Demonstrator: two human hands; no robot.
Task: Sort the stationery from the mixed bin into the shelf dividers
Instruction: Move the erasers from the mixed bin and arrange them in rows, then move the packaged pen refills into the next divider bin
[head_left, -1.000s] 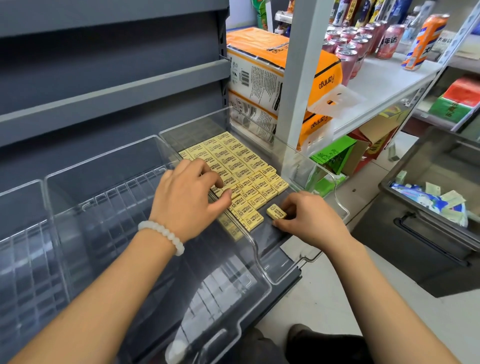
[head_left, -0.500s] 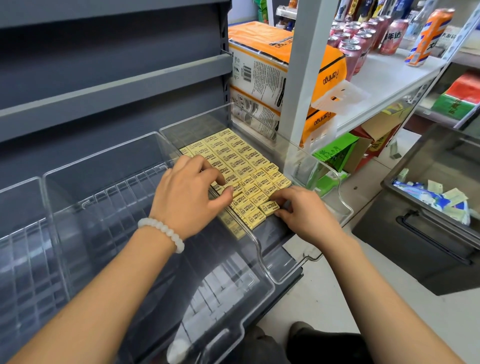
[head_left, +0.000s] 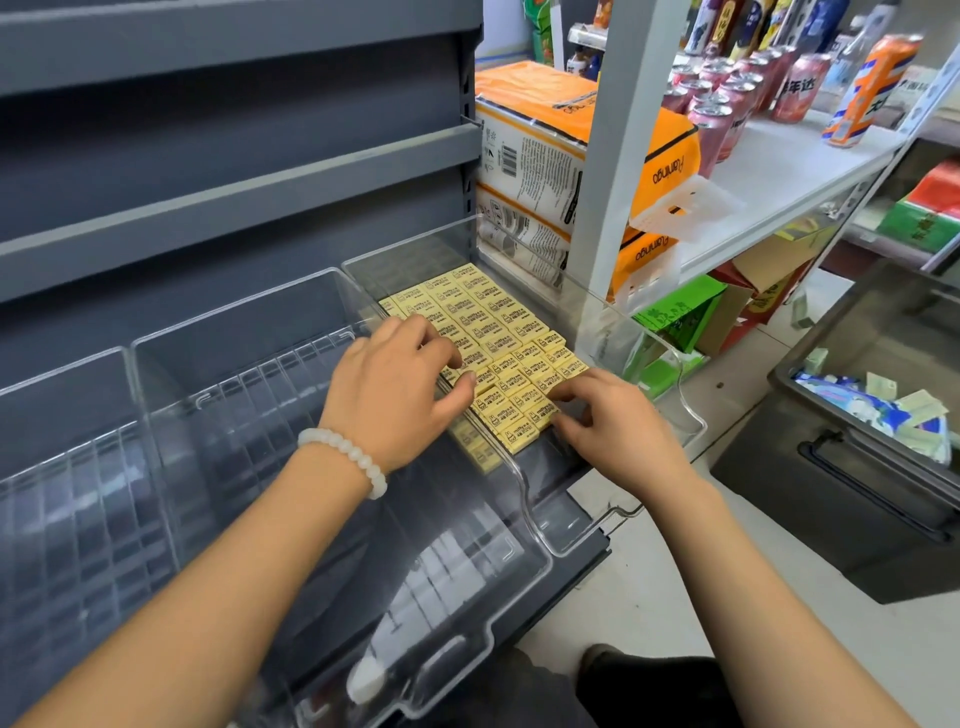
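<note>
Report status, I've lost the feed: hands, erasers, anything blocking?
Left hand flat on the erasers. Right hand nudging the front-row eraser into line. Clear divider unobstructed.

Bright, even indoor light — glare on the clear dividers (head_left: 270, 431), wide-angle bending at edges.

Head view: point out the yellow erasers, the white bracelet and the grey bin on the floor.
yellow erasers (head_left: 470, 306): head view, top of a back row.
white bracelet (head_left: 343, 453): head view, beads on left wrist.
grey bin (head_left: 810, 493): head view, front wall.
</note>
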